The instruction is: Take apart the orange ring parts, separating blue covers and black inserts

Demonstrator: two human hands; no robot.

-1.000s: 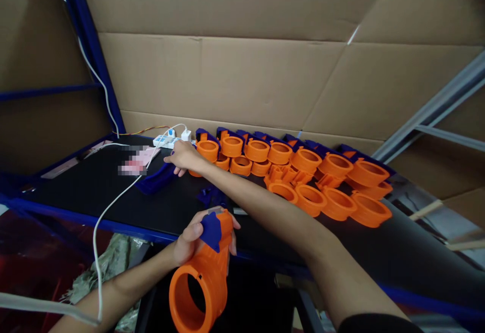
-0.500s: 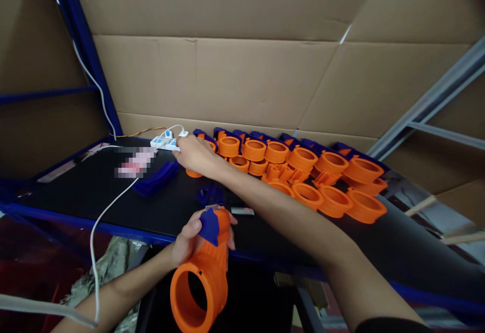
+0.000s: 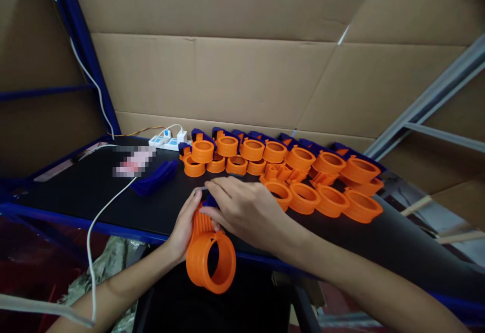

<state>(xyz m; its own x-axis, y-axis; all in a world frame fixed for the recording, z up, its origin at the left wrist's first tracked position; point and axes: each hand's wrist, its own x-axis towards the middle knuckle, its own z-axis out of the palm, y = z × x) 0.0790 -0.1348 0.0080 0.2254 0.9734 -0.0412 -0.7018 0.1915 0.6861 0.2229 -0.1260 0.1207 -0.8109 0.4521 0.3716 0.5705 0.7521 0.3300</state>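
Observation:
My left hand [image 3: 184,228] grips an orange plastic ring part [image 3: 209,257] at the front edge of the black table [image 3: 94,196], the ring's opening facing me. My right hand [image 3: 244,210] lies over the top of the same part, fingers curled on a small blue piece [image 3: 209,201] fitted to it. Behind my hands, several orange ring parts with blue pieces [image 3: 280,169] stand in rows across the table.
A loose blue strip [image 3: 156,178] lies left of the rows. A white power strip [image 3: 167,141] sits at the back left, its white cable [image 3: 99,217] running off the front edge. Cardboard walls close the back. A blue frame post [image 3: 81,45] stands left.
My right hand has come back from the far left end of the rows onto the held part. My left hand has raised and turned the part toward the table edge.

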